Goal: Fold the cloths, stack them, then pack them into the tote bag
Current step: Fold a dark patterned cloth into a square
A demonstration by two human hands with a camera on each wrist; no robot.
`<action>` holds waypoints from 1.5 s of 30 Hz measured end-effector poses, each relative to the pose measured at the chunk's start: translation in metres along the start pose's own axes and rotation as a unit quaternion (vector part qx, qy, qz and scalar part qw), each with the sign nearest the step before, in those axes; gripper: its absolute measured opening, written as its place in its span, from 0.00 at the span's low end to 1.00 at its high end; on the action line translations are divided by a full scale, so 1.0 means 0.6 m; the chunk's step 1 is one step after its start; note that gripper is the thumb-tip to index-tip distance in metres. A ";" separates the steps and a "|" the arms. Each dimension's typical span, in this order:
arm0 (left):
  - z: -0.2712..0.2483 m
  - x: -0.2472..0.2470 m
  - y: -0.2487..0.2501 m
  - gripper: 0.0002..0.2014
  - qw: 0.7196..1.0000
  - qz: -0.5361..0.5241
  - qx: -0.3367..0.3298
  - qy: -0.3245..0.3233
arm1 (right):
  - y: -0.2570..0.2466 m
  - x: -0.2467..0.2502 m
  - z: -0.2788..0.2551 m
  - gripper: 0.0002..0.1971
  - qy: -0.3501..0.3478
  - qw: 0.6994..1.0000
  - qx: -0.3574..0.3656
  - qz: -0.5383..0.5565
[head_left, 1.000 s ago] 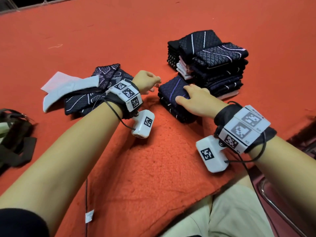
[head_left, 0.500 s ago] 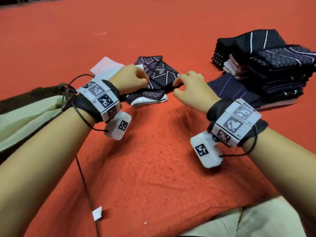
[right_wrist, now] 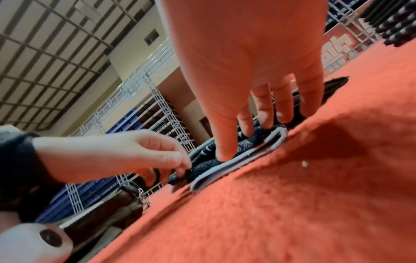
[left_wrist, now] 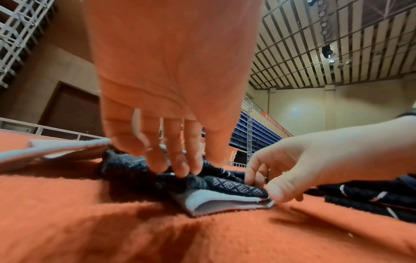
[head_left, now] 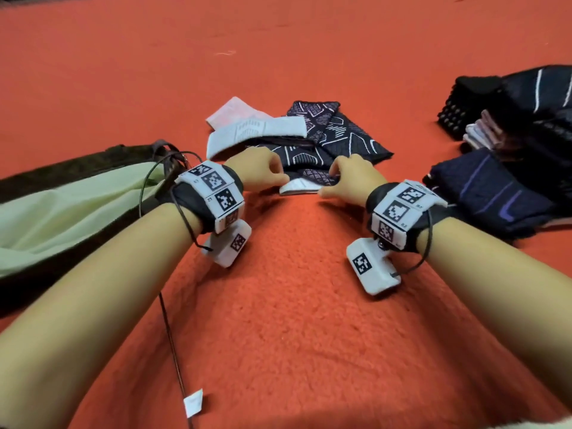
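Observation:
A dark patterned cloth (head_left: 309, 176) with a white underside lies nearest me in a loose pile of unfolded cloths (head_left: 337, 134). My left hand (head_left: 278, 181) pinches its near left edge, and its fingertips (left_wrist: 180, 169) come down on the dark fabric. At the near right corner (left_wrist: 268, 197) my right hand (head_left: 331, 184) pinches it between thumb and fingers. The cloth (right_wrist: 227, 165) shows doubled white layers along its front edge. The pale green tote bag (head_left: 62, 212) with dark brown straps lies flat at the left. Folded dark cloths stand in a stack (head_left: 526, 113) at the right.
A white cloth (head_left: 257, 131) and a pink one (head_left: 232, 111) lie at the pile's left. A folded navy cloth with purple stripes (head_left: 489, 193) sits just right of my right wrist. Red fleece (head_left: 294, 320) covers the whole surface. A thin cable (head_left: 173, 345) runs beside my left arm.
Both hands left the folded navy cloth by the stack and moved left to the unfolded pile. They now pinch the near edge of the patterned cloth. My view swung left, showing the tote bag.

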State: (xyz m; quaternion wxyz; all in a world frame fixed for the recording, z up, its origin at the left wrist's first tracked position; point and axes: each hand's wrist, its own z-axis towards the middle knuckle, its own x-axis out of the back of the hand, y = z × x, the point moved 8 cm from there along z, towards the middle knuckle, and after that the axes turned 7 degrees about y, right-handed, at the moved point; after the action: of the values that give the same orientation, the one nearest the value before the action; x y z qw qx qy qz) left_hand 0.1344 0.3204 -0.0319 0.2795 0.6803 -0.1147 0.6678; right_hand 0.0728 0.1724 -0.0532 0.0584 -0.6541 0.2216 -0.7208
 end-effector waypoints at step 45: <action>-0.032 0.126 -0.030 0.02 0.831 -0.520 0.091 0.175 | -0.006 0.343 0.006 0.12 0.298 0.890 0.075 0.338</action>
State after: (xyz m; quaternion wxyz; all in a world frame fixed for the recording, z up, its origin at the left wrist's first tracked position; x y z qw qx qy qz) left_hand 0.1339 0.3621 0.0364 0.5377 0.5338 0.3677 0.5392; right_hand 0.0489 0.0978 0.1369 0.2781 -0.2882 0.3817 -0.8330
